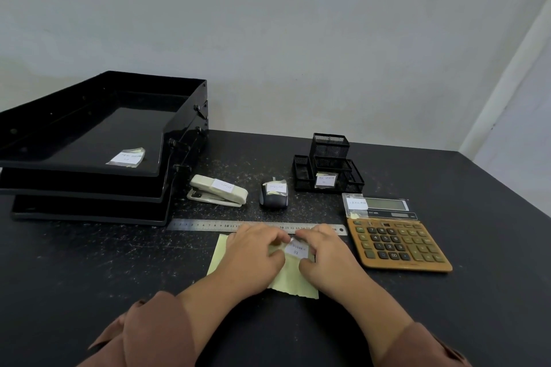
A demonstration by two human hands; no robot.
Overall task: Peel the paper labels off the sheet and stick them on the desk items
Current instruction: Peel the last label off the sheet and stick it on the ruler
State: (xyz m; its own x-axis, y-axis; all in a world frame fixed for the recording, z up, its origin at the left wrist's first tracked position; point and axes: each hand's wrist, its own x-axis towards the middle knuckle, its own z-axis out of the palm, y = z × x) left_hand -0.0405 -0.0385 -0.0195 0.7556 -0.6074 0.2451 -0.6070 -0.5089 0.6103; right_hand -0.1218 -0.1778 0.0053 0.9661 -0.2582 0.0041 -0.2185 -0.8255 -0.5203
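Observation:
A pale yellow backing sheet [293,280] lies on the black desk in front of me. A white paper label [296,250] with handwriting sits on it between my hands. My left hand [253,253] presses on the sheet and pinches the label's left edge. My right hand [323,256] pinches the label's right edge with thumb and forefinger. A steel ruler [208,225] lies just beyond my hands, partly hidden by them. The stapler [219,190], mouse [273,195], mesh organizer [328,164], calculator [396,240] and stacked black trays [89,140] each carry a white label.
The trays stand at the far left, the organizer at the far middle right, the calculator right of my hands. A grey wall rises behind the desk. The desk's right edge [507,182] runs diagonally at the far right.

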